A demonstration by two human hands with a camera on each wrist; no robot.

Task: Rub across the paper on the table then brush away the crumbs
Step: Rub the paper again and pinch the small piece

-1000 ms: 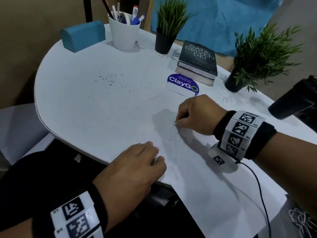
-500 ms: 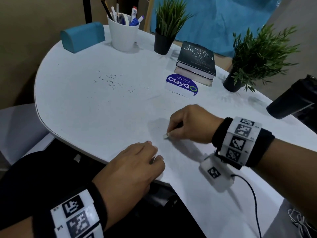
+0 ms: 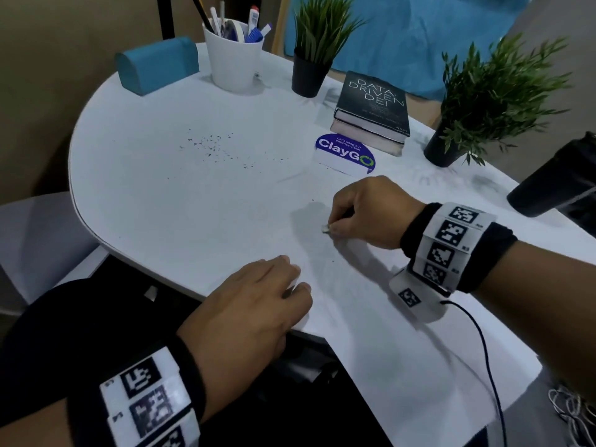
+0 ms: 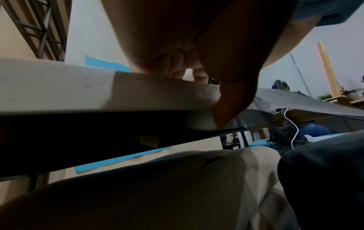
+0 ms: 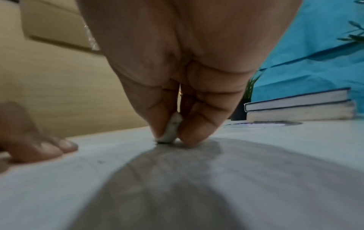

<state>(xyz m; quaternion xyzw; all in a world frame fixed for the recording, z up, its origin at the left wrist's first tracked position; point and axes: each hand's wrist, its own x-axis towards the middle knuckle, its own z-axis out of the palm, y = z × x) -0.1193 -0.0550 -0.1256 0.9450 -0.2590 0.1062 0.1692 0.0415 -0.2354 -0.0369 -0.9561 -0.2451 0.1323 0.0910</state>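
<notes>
Right hand (image 3: 371, 211) pinches small white eraser (image 5: 171, 130) upright on white paper sheet (image 3: 371, 333); flat left hand (image 3: 254, 304) should anchor it against creasing.

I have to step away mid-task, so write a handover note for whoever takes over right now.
Right hand: pinches a small white eraser between thumb and fingers, its lower end pressed on the paper.
Left hand: rests flat on the paper's near-left corner at the table edge, holding it down, thumb over the edge.
Crumbs: dark specks scattered on the table far left of the paper, plus a few beside the right hand.
Done: rubbing is under way.
Left: finish rubbing across the sheet, then brush the crumbs away.
</notes>
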